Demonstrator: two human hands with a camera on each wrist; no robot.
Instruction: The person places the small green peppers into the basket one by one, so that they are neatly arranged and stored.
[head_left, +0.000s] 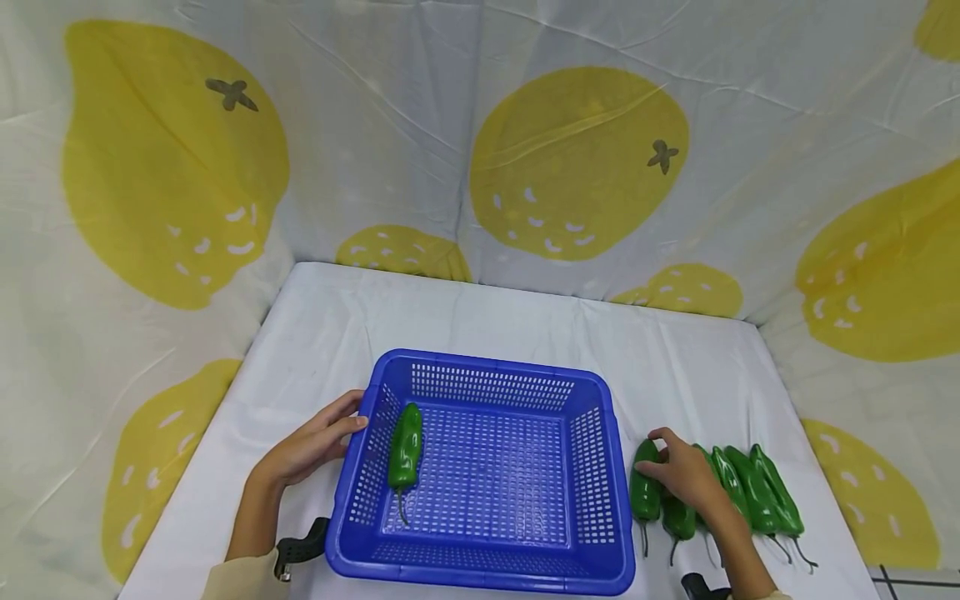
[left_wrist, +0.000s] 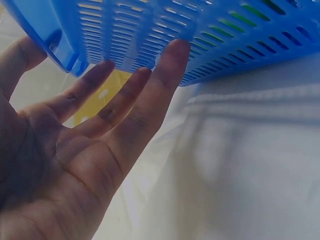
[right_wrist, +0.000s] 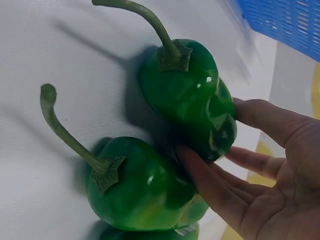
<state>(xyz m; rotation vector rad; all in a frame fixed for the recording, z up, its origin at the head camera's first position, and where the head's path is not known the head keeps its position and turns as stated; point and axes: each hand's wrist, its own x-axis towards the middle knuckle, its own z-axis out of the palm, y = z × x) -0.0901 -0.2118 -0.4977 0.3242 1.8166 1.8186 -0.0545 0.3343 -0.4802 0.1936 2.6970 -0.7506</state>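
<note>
Head view, left hand: Our left hand (head_left: 311,446) is loosely spread, thumb and fingertips touching the outside of the blue basket (head_left: 491,479) near its rim; it carries nothing.
Head view, lone pepper: A single green pepper (head_left: 406,450) lies in the basket, just past our left hand's fingertips.
Head view, right hand: Our right hand (head_left: 686,473) pinches the end pepper (head_left: 645,493), which lies on the white tabletop (head_left: 465,308) between this hand and the basket.
Head view, pepper row: More green peppers (head_left: 763,500) lie side by side under and beyond our right hand, some partly hidden.
Left wrist view, basket wall: Our fingers (left_wrist: 137,117) are nearly straight against the slotted plastic, which looks light and fairly stiff; the rim seems the best hold.
Right wrist view, end pepper: Thumb and forefinger sit either side, a narrow gap filled by its body, away from the stem. We judge it light, firm and slippery; the dented middle should suit a gentle pinch, and the stem could snap.
Right wrist view, neighbour pepper: This one (right_wrist: 142,185) lies just beside our forefinger.
</note>
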